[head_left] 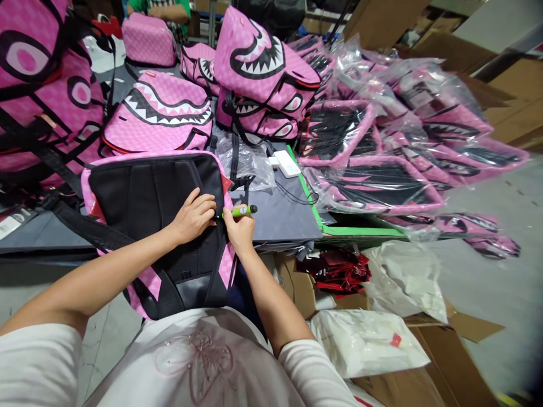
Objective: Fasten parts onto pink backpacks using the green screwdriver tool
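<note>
The backpack [139, 206] lay tilted over the worktop's [282, 217] front edge, its top on the worktop and its base by the person's shirt [203, 356]; its black back faced up, edged in pink. The right hand [240, 233] was closed around a slim green tool [241, 211] at the backpack's right side, the tool's dark end jutting out to the right; the left hand [193, 219] lay on the black back just beside it, fingers half curled, and whether they pinched anything could not be told. Behind stood 1 toothed pink bag [163, 116]; a left pile of pink bags [46, 121] rose at the worktop's left edge; a small white device [287, 164] sat near the right edge, beside a green strip [311, 203]; beyond it lay plastic-wrapped bags [382, 178]; below the front right corner were red tags [345, 268]; a co-worker's green sleeve [182, 11] showed past the back edge.
</note>
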`<state>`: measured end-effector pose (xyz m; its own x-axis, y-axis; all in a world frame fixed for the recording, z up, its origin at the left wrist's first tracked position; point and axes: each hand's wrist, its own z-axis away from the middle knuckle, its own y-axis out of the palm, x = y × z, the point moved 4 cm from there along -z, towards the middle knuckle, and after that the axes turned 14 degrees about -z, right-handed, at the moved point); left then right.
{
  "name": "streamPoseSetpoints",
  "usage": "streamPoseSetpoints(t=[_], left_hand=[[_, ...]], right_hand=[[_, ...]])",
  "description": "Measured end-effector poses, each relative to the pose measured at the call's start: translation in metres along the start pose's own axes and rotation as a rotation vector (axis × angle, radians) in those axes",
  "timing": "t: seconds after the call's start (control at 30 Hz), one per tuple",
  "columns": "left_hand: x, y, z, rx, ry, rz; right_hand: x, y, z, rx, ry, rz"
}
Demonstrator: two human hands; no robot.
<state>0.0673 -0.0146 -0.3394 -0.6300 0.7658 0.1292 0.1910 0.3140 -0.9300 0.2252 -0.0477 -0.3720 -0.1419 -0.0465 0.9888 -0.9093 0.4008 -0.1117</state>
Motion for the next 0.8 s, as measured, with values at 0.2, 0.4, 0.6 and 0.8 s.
streamPoseSetpoints(t=[0.2,0.4,0.6,0.8], left_hand=[[0.001,0.000,0.000,0.004,-0.008,0.013],[0.000,-0.001,0.001,-0.065,0.025,-0.043],[0.001,-0.002,0.000,-0.082,0.038,-0.048],[0.001,0.000,0.001,-0.032,0.005,0.009]], right_hand=[[-0.001,0.000,0.002,-0.056,0.004,0.011],[0.001,0.001,-0.001,-0.015,0.013,-0.018],[0.002,-0.002,-0.007,0.066,0.061,0.005],[0.004,-0.002,-0.009,0.078,0.025,0.007]])
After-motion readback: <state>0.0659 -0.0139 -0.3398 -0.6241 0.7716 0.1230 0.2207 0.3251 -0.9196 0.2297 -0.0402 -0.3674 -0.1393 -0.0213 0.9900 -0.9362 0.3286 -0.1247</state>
